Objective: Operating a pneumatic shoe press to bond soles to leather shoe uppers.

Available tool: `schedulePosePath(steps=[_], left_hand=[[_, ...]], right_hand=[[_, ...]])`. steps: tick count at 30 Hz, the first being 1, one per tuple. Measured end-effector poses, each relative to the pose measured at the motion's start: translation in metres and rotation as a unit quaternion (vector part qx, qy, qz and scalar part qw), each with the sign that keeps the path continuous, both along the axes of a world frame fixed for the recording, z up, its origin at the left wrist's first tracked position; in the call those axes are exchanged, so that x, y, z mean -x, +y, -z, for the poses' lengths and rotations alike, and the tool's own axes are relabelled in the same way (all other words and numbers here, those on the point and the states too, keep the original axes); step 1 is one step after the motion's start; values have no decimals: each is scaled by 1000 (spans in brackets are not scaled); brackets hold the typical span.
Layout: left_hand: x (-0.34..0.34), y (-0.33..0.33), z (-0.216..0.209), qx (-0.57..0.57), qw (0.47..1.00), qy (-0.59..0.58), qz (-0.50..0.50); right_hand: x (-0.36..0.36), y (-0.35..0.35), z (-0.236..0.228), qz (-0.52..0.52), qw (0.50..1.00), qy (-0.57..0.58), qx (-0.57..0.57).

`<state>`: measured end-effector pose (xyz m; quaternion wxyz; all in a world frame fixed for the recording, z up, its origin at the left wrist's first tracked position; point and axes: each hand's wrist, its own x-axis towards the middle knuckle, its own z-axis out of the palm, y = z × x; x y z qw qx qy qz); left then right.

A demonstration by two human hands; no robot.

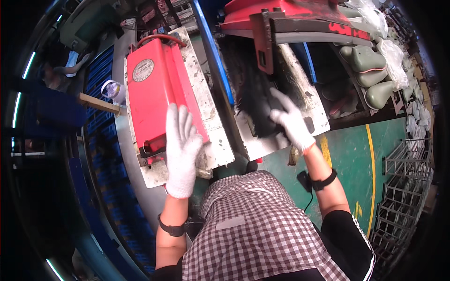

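Observation:
My left hand (183,150), in a white knit glove, is open with its fingers stretched out. It lies over or just above the near right edge of a red machine cover (152,91); contact cannot be made out. My right hand (291,121), gloved the same way, has its fingers apart at the right side of a black, blurred piece of material (258,105). That material lies on a pale, stained plate (267,146) below a raised red press head (300,16). Whether the right fingertips touch the material is unclear.
A blue bar (213,54) stands between the two stations. A black metal bracket (263,44) hangs above the right plate. Grey-green foot-shaped moulds (372,75) crowd the right side. Metal racks (407,187) stand on the green floor. A clear tape roll (111,89) lies at left.

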<state>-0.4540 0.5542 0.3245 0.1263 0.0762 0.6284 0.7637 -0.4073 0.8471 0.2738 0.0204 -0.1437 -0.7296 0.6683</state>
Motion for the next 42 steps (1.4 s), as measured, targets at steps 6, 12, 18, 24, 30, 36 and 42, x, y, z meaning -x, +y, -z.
schedulePosePath(steps=[6, 12, 18, 24, 30, 36, 42], left_hand=[[28, 32, -38, 39, 995, 94, -8], [56, 83, -64, 31, 981, 193, 20], [112, 133, -105, 109, 902, 417, -34], [166, 199, -153, 182, 798, 571, 65], [159, 211, -153, 212, 824, 511, 124], [135, 212, -108, 266, 765, 583, 64], [77, 212, -29, 245, 752, 608, 61]], right_hand=[[82, 70, 41, 76, 928, 11, -364], [112, 61, 79, -13, 822, -72, -565], [108, 59, 74, -21, 797, -82, -599], [103, 62, 73, -32, 807, -87, -584], [57, 112, 62, 4, 940, 35, -339], [-81, 127, 123, 337, 924, 53, -173], [-187, 78, 181, 320, 924, -142, 155]])
